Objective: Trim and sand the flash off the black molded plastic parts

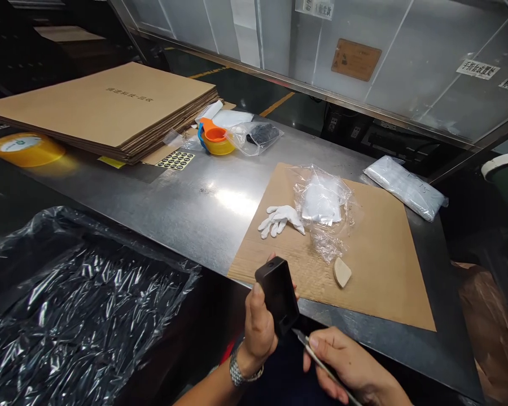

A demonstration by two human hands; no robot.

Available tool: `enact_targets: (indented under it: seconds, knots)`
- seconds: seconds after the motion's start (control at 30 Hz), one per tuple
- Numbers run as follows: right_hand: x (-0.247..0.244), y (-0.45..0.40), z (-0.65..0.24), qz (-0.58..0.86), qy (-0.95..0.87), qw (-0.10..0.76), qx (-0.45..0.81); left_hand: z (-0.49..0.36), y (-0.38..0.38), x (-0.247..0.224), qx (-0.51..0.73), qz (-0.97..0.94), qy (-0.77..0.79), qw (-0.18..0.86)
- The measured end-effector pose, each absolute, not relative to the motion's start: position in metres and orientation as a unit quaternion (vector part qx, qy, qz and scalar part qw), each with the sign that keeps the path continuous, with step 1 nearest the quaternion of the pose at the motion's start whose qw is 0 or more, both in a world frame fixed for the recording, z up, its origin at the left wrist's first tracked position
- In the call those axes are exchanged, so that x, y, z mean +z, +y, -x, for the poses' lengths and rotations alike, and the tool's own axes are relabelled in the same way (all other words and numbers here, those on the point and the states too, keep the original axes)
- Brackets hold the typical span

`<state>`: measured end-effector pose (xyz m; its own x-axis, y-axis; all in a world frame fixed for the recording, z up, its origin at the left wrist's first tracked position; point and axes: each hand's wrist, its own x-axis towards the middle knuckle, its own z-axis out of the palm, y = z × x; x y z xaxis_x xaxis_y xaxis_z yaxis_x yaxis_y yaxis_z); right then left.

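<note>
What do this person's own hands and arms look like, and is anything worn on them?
Both the left hand and the right hand are ungloved, and no sleeves show on the forearms in view. The left wrist wears a silver-coloured linked metal band, perhaps a watch strap; no dial shows. Nothing is visible on the right wrist.

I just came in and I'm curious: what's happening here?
A person is holding a hollow black case up in the left hand and a thin pointed tool in the right hand. The tool's tip is right by the case's lower edge; I can't tell whether it touches. Past the hands, a white glove, crumpled clear plastic and a small beige piece lie on a cardboard sheet.
</note>
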<state>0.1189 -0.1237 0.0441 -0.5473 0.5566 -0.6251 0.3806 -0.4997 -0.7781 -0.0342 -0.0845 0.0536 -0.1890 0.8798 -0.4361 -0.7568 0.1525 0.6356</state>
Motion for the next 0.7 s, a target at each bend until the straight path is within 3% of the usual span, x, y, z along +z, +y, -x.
enact_targets:
  seconds: [0.07,0.17,0.23,0.33,0.43,0.6,0.7]
  knots:
    - [0.035,-0.126,-0.121,0.369,-0.375,0.076,0.847,0.037,-0.081,0.053,0.62,-0.072,0.4,0.671]
    - [0.026,-0.121,-0.138,0.408,-0.382,0.168,0.812,0.041,-0.073,0.051,0.549,0.0,0.406,0.73]
    - [0.023,-0.109,-0.162,0.57,-0.478,0.213,0.633,0.042,-0.069,0.048,0.496,0.046,0.41,0.764]
    - [0.014,-0.084,-0.201,0.743,-0.579,0.185,0.281,0.04,-0.066,0.045,0.434,0.082,0.385,0.81]
    - [0.0,-0.067,-0.224,0.782,-0.581,0.164,0.151,0.035,-0.066,0.041,0.37,0.105,0.355,0.852]
    - [0.014,-0.079,-0.198,0.735,-0.648,0.179,0.088,0.028,-0.071,0.036,0.302,0.109,0.351,0.88]
    - [0.047,-0.098,-0.158,0.535,-0.792,0.239,0.17,0.024,-0.073,0.036,0.28,0.11,0.338,0.892]
